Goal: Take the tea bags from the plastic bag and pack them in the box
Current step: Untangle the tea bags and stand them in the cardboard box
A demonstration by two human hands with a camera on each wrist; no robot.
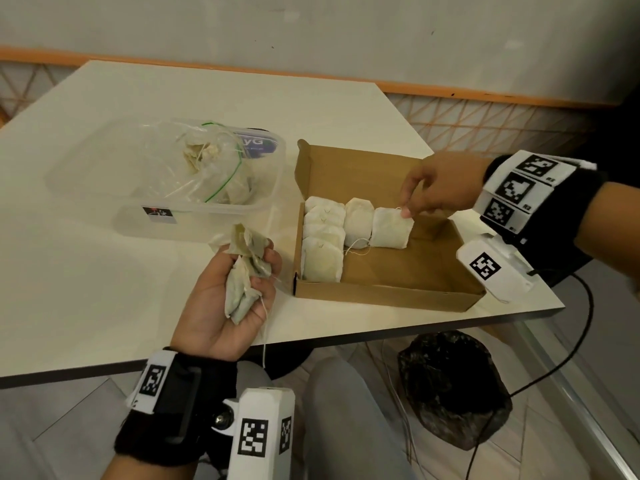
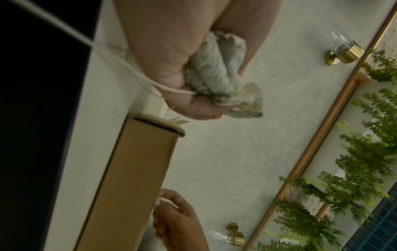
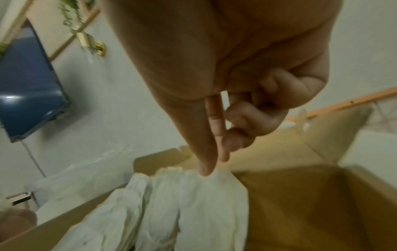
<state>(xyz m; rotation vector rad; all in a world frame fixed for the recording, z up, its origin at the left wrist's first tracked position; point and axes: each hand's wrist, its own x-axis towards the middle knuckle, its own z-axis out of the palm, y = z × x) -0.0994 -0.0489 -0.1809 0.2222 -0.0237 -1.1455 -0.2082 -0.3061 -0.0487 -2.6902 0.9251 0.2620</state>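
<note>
My left hand (image 1: 254, 271) hovers palm up over the table, left of the box, and grips a crumpled bunch of tea bags (image 1: 244, 268); a string hangs from it. The left wrist view shows that left hand (image 2: 193, 96) closed round the bunch (image 2: 214, 76). The brown cardboard box (image 1: 398, 289) lies open and holds several flat tea bags in its left part. My right hand (image 1: 408, 207) reaches into it, thumb and forefinger pinching the top corner of the rightmost tea bag (image 1: 389, 232). The right wrist view shows the right hand (image 3: 214, 163) at that bag's (image 3: 210, 203) upper edge. The clear plastic bag (image 1: 204, 164) still holds tea bags.
The plastic bag lies in a clear plastic tub (image 1: 194, 220) left of the box, on the white table (image 1: 86, 254). The box stands near the table's front right corner. Below the table edge there are a black bag (image 1: 453, 386) on the floor and a black cable (image 1: 585, 327).
</note>
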